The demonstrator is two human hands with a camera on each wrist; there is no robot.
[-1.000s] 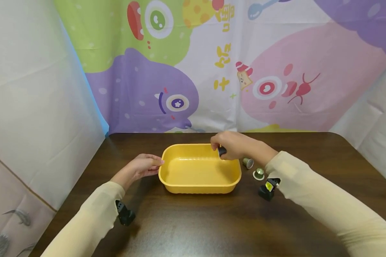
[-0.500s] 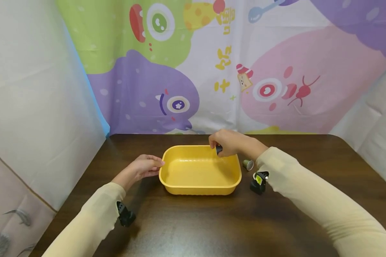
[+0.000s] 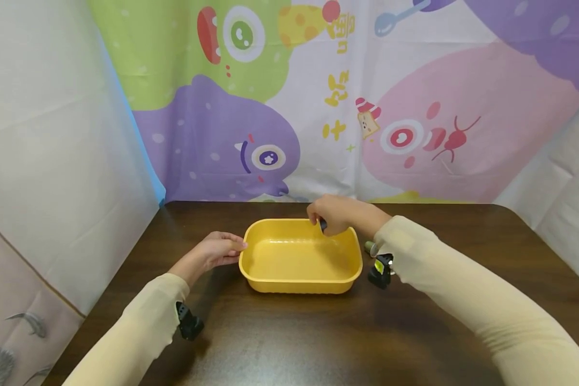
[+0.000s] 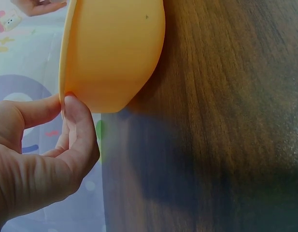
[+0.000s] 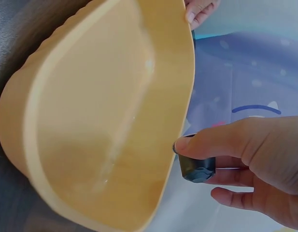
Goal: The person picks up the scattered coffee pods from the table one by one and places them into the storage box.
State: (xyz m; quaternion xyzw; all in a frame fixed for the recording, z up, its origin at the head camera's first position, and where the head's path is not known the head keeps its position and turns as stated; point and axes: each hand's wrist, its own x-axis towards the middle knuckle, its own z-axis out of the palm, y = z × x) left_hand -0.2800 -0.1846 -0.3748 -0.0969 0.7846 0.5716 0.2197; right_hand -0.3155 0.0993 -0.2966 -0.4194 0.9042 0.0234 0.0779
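A yellow plastic basin [image 3: 300, 287] stands on the dark wooden table. My left hand [image 3: 216, 250] pinches its left rim between thumb and fingers, as the left wrist view shows up close [image 4: 57, 159]. Over the far right part of the basin, my right hand [image 3: 336, 215] holds a dark coffee capsule [image 5: 194, 170]. Thumb and fingers grip the capsule near its wide rim, and its narrow end points away from the basin in the right wrist view. Nothing lies on the visible basin floor.
An olive-green capsule [image 3: 370, 247] lies on the table just right of the basin, partly behind the right sleeve [image 3: 415, 241]. Another capsule there is mostly hidden by the wrist camera [image 3: 380, 272]. A cartoon-printed curtain [image 3: 318, 161] hangs behind the table's far edge.
My right hand has moved left and slightly away with the dark capsule, over the basin's far rim. Its forearm now covers more of the capsules on the table. My left hand stays on the rim.
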